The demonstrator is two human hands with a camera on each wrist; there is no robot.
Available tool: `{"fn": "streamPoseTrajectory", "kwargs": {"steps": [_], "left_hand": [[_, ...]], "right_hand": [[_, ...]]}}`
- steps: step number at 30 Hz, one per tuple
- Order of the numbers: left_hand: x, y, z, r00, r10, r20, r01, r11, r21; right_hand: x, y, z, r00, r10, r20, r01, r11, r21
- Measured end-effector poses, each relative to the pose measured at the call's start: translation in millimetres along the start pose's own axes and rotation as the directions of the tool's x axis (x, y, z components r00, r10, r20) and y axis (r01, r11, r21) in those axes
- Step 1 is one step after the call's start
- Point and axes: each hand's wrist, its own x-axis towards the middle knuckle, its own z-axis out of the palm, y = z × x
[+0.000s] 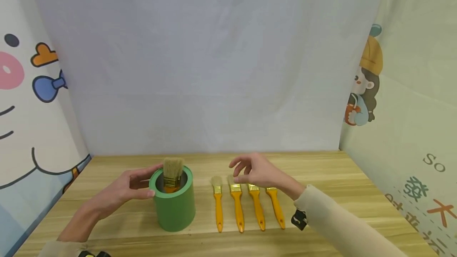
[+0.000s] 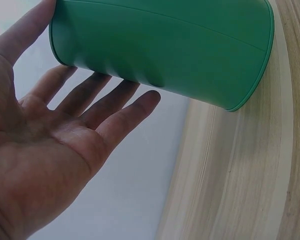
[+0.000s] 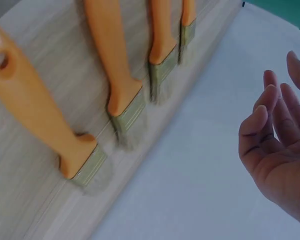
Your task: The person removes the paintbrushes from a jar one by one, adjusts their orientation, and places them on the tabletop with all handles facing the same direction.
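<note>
wood-grain table [image 1: 257, 245] | pale backdrop cloth [image 1: 214, 70] | left: cartoon-printed sheet [image 1: 21, 130] | right: lettered sheet [image 1: 410, 90]

a curtained, booth-like space: pale backdrop cloth [image 1: 214, 62], cartoon-printed side curtains [image 1: 407, 98], wood-grain tabletop [image 1: 250, 245].

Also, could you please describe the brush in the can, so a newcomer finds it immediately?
On the wooden table, left of the row of brushes, find the green can. The brush inside shows its bristles above the rim; the other four lie flat.
</note>
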Motion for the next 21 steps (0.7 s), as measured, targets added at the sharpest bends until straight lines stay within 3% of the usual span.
{"fn": "streamPoseTrajectory", "kwargs": {"steps": [13, 21], "left_hand": [[0.8, 0.3, -1.9, 1.0, 0.014, -0.002, -0.014, 1.0, 0.014], [0.1, -0.5, -1.6, 1.0, 0.006, 0.002, -0.006, 1.0, 0.02]], "right_hand": [[34.1, -58.0, 35.7, 0.992, -0.116, -0.045, 0.117, 0.993, 0.031], [52.7, -76.6, 59.0, 0.987, -0.149, -0.053, 0.152, 0.987, 0.048]]}}
